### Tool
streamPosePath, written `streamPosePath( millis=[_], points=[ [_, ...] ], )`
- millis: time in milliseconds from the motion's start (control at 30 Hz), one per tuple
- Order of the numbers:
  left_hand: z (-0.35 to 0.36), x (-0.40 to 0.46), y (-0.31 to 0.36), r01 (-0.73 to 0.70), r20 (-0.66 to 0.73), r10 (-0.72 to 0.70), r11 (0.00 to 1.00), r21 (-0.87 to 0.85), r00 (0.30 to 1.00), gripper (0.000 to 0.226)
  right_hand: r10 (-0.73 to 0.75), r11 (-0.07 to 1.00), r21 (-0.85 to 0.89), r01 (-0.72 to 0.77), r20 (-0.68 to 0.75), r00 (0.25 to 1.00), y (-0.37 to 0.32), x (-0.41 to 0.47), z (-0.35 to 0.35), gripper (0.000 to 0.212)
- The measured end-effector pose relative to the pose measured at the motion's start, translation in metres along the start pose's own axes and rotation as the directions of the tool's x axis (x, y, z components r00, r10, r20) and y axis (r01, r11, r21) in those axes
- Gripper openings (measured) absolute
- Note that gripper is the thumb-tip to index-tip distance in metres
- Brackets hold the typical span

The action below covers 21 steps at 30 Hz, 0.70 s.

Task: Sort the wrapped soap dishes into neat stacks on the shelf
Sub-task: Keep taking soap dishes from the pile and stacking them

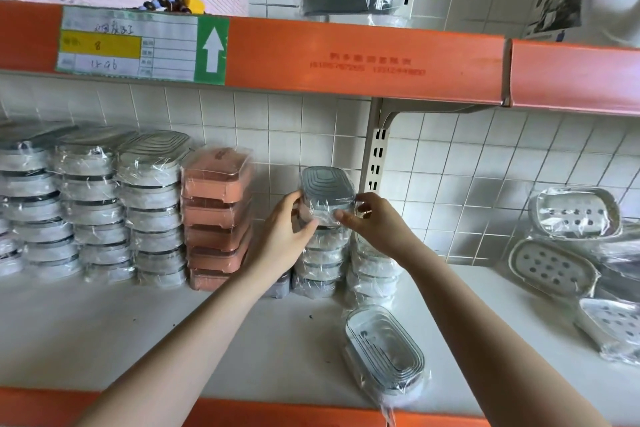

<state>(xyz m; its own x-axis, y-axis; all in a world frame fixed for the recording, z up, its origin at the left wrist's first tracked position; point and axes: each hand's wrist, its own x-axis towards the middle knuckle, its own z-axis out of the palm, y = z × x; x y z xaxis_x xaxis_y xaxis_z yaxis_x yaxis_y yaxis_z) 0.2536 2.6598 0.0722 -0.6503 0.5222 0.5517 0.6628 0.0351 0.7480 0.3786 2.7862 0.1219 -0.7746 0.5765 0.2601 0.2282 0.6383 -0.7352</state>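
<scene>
We are setting a grey oval soap dish in clear plastic wrap point(327, 189) on top of the grey stack point(320, 262) beside the pile of salmon-pink wrapped rectangular dishes point(216, 215), our left hand point(284, 239) curled round its left end and our right hand point(372, 222) pinching its right end. Next, we judge, it must be squared over the dishes beneath and let go gently (slippery film may let it slide). On the white shelf board point(104, 333) a loose wrapped white oval dish point(384, 355) lies near the front edge, awaiting sorting; nothing here sits inside another container.
</scene>
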Motion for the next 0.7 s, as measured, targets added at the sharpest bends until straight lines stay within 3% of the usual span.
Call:
streamPosePath(
  millis=[333,700],
  points=[
    [0.006,0.007,0.0,-0.025,-0.026,0.029,0.992,0.12,0.999,0.041,-0.003,1.0,-0.008,0.003,-0.032,0.999,0.002,0.005,0.01,0.064],
    [0.008,0.001,-0.003,0.013,0.001,-0.013,0.997,0.075,1.0,0.046,0.016,1.0,0.004,-0.016,-0.07,0.997,0.004,-0.005,0.014,0.064]
  ],
)
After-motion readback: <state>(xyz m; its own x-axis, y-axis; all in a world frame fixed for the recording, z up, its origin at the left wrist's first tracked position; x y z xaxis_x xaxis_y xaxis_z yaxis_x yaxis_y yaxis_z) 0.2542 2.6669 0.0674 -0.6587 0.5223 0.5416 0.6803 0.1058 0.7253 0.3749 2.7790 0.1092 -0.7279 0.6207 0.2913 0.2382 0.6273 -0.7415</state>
